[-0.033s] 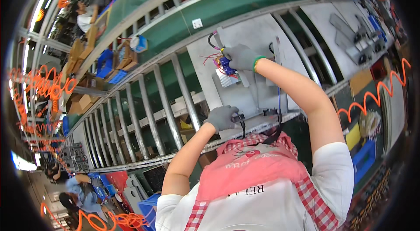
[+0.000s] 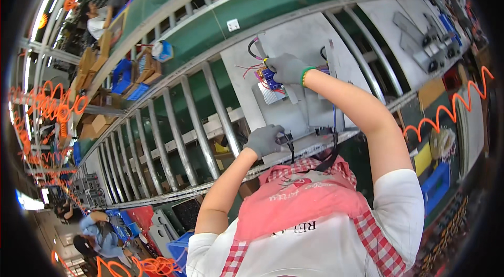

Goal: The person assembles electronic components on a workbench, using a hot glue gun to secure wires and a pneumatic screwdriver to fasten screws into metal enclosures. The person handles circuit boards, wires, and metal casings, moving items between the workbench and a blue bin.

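My right hand (image 2: 289, 69), in a grey glove, reaches over the far part of a grey metal housing (image 2: 286, 117). Its fingers are closed on a blue wired component (image 2: 270, 76), from which thin red wires (image 2: 247, 70) stick out to the left. Just below that lies a silver finned heat sink (image 2: 273, 96). At the housing's near left corner my left hand (image 2: 265, 140), also gloved, has its fingers curled against a black part with a cable (image 2: 290, 145); what the fingertips pinch is hidden. A dark looped cable (image 2: 253, 48) rises past the far edge.
The housing rests on a white board (image 2: 241, 85) on a roller conveyor (image 2: 197, 125). Another board with metal parts (image 2: 428, 49) stands to the right. An orange coiled hose (image 2: 454, 109) hangs at right. Small boxes (image 2: 147, 70) line the far left side; a co-worker (image 2: 100, 237) is at lower left.
The whole view has shifted very slightly. Both hands keep practically the same place and grip on the housing.
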{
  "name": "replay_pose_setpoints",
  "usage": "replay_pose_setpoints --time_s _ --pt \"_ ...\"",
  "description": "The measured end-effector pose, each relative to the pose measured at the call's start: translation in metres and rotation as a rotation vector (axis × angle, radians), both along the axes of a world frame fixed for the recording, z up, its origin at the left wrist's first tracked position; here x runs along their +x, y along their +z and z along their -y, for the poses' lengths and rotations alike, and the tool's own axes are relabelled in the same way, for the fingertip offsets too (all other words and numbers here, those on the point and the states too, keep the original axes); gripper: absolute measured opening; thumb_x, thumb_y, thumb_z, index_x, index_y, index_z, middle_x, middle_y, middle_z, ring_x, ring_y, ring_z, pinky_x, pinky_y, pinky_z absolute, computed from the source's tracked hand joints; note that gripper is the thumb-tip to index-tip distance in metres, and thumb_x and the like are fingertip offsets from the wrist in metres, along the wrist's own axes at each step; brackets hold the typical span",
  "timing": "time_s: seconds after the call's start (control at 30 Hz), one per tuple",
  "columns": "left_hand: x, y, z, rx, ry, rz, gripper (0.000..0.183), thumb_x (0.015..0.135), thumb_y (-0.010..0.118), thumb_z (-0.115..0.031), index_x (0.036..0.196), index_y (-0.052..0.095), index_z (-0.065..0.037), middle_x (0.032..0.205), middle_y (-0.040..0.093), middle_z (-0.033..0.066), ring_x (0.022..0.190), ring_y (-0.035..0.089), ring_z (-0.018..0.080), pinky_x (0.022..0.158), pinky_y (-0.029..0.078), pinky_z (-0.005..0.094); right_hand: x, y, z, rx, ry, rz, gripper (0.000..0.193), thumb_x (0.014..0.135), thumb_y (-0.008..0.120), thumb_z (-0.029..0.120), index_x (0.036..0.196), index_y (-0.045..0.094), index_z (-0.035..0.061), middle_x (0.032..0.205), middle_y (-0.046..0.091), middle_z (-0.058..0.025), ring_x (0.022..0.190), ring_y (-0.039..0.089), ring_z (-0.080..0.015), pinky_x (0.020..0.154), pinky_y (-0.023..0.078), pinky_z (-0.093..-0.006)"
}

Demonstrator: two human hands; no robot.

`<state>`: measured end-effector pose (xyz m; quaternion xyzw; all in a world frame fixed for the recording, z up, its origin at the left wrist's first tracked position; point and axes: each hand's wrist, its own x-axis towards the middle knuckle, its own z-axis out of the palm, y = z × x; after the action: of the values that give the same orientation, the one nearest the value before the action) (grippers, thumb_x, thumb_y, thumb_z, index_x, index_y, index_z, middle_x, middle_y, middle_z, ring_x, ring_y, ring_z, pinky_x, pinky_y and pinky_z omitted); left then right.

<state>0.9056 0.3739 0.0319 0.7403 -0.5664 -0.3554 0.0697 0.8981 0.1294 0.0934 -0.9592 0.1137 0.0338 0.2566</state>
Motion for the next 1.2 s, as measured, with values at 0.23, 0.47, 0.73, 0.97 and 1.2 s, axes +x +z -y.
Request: replay_pose_setpoints --time_s 0.23,0.47,0.73,0.97,1.2 --pt "-0.017 -0.015 -0.030 -0.273 0.379 0.093 0.063 0.059 0.081 -0.049 0.098 0.056 -0.006 0.095 0.060 0.0141 0.088 0.060 0.0333 0.074 0.048 0.0433 -0.041 -0.041 -0.072 0.056 0.060 -0.193 0.019 0.070 0.058 0.015 0.088 0.059 0.0084 0.080 0.065 -0.0177 0.077 0.063 -0.0372 0.070 0.048 -0.0457" --pt "0.005 -0.014 -0.007 -0.535 0.313 0.240 0.071 0.055 0.080 -0.053 0.097 0.053 -0.002 0.091 0.053 0.0148 0.088 0.052 0.0335 0.076 0.043 0.0438 -0.051 -0.068 -0.097 0.199 -0.053 -0.194 0.041 0.081 0.058 0.025 0.121 0.056 0.0157 0.081 0.067 -0.0176 0.077 0.065 -0.0369 0.073 0.050 -0.0436" --pt "-0.009 0.034 0.046 -0.766 -0.064 -0.043 0.058 0.071 0.073 -0.038 0.114 0.051 -0.006 0.115 0.053 0.0172 0.110 0.049 0.0352 0.092 0.039 0.0466 -0.078 -0.034 0.015 -0.049 -0.406 0.181 0.050 0.082 0.063 0.034 0.122 0.049 0.0070 0.098 0.063 -0.0195 0.087 0.064 -0.0294 0.076 0.050 -0.0415" --pt "-0.084 0.002 0.128 -0.573 -0.749 0.196 0.059 0.073 0.067 -0.039 0.123 0.053 -0.011 0.125 0.052 0.0105 0.127 0.039 0.0274 0.115 0.018 0.0474 -0.118 -0.040 0.066 -0.242 -0.427 -0.412 0.062 0.080 0.059 0.017 0.138 0.037 0.0100 0.095 0.064 -0.0215 0.085 0.065 -0.0343 0.075 0.052 -0.0419" --pt "-0.108 0.013 0.158 -0.291 -0.394 0.068 0.027 0.071 0.067 -0.032 0.087 0.064 -0.010 0.084 0.065 0.0113 0.072 0.065 0.0306 0.064 0.050 0.0437 -0.152 -0.043 0.108 -0.184 -0.351 -0.345 0.060 0.079 0.055 0.012 0.137 0.040 0.0136 0.087 0.066 -0.0200 0.080 0.065 -0.0361 0.074 0.051 -0.0452"
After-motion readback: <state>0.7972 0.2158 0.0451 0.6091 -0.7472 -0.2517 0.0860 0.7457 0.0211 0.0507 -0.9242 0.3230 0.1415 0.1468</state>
